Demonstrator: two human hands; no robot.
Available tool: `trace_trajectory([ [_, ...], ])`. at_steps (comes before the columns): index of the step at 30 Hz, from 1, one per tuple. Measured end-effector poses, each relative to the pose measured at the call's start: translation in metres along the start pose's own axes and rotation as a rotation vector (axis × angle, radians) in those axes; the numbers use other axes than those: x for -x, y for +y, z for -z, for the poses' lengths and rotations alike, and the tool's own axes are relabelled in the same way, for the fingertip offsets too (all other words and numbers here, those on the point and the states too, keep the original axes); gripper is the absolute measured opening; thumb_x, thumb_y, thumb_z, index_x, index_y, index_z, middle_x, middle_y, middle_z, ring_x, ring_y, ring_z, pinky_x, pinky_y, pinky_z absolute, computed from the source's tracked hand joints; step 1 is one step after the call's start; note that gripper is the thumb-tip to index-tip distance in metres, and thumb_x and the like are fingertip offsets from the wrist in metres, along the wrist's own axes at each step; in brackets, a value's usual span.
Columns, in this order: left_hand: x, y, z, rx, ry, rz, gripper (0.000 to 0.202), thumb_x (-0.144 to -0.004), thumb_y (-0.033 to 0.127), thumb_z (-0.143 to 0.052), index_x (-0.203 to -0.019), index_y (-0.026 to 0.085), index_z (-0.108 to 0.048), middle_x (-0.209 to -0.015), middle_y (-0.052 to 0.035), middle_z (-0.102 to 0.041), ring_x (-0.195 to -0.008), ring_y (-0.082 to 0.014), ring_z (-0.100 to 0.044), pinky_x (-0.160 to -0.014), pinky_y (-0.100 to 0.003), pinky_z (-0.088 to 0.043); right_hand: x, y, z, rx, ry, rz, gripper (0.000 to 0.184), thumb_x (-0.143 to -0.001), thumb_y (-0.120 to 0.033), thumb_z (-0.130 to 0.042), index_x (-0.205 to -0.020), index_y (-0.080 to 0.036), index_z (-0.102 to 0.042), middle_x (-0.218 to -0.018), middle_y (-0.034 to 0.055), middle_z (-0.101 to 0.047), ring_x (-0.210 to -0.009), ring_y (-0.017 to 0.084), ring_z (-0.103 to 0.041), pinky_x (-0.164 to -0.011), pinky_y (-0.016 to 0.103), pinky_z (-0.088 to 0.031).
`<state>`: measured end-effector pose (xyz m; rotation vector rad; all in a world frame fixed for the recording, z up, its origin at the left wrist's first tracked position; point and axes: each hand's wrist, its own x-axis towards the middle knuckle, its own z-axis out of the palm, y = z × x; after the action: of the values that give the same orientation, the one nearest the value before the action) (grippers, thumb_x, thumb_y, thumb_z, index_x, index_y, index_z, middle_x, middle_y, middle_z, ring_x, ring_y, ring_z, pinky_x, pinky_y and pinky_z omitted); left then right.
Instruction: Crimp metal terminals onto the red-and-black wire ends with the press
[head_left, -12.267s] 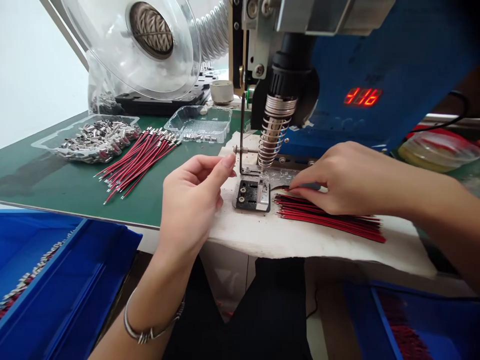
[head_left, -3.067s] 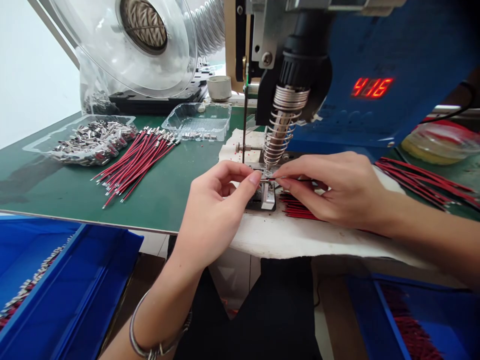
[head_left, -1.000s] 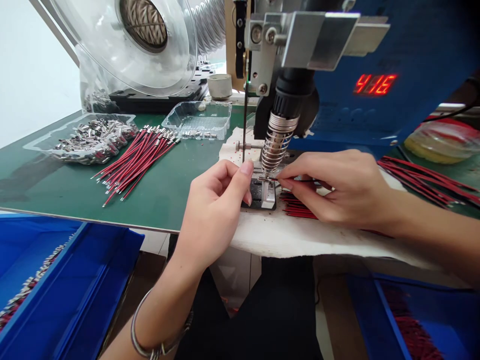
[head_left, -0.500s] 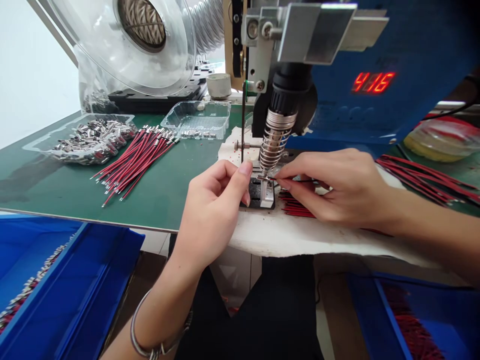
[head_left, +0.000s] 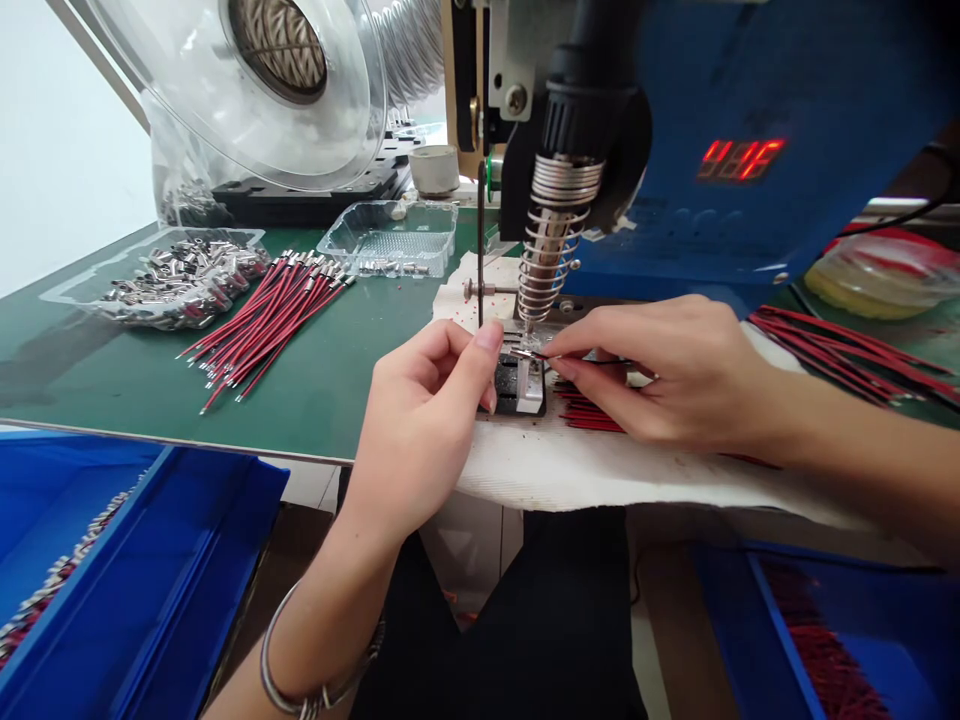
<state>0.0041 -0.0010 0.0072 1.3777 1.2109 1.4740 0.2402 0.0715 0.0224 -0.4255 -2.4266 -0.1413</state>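
My right hand (head_left: 667, 375) pinches a thin red wire (head_left: 581, 360) and holds its metal-tipped end over the small metal fixture (head_left: 519, 383), just under the coiled spring tip of the heating head (head_left: 551, 235). My left hand (head_left: 427, 420) is curled beside the fixture, thumb and forefinger pressed together at its left edge; what they hold, if anything, is hidden. A bundle of red wires (head_left: 589, 412) lies under my right hand on the white cloth (head_left: 600, 470).
On the green mat (head_left: 112, 370) lie finished red wires (head_left: 262, 320), a tray of metal terminals (head_left: 172, 280) and a clear plastic tray (head_left: 394, 235). Blue bins (head_left: 127, 580) sit below the bench. The blue machine (head_left: 750, 120) shows a red display. More wires (head_left: 847, 350) lie at right.
The heating head has risen off the fixture since half a second ago. Both hands stay almost where they were, the right one still pinching the wire.
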Motion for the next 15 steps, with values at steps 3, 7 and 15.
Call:
trace_trajectory([
  [3, -0.0001, 0.0002, 0.0004, 0.01, -0.006, -0.001, 0.056, -0.118, 0.039, -0.087, -0.07, 0.023, -0.063, -0.066, 0.0029, -0.06, -0.057, -0.0127, -0.044, -0.061, -0.035, -0.041, 0.0004, 0.0, -0.0002, 0.002, -0.002, 0.001, 0.02, -0.118, -0.013, -0.067, -0.113, -0.024, -0.082, -0.093, -0.001, -0.089, -0.07, 0.017, -0.077, -0.068, 0.029, -0.055],
  [7, 0.0, -0.0008, 0.0007, 0.01, -0.001, -0.003, 0.054, -0.12, 0.033, -0.082, -0.071, 0.022, -0.063, -0.066, 0.0026, -0.061, -0.057, -0.0124, -0.044, -0.061, -0.034, -0.041, 0.0018, 0.0007, 0.0004, 0.034, -0.009, -0.011, 0.02, -0.119, -0.016, -0.066, -0.113, -0.024, -0.083, -0.093, -0.0006, -0.089, -0.07, 0.017, -0.078, -0.067, 0.03, -0.056],
  [15, 0.0009, -0.0014, 0.0013, 0.005, -0.001, -0.01, 0.055, -0.12, 0.036, -0.083, -0.071, 0.023, -0.064, -0.067, 0.0025, -0.06, -0.058, -0.0128, -0.043, -0.062, -0.034, -0.042, 0.0015, 0.001, -0.0003, 0.018, -0.006, -0.002, 0.019, -0.117, -0.015, -0.067, -0.114, -0.025, -0.082, -0.09, -0.0021, -0.088, -0.071, 0.018, -0.08, -0.067, 0.031, -0.058],
])
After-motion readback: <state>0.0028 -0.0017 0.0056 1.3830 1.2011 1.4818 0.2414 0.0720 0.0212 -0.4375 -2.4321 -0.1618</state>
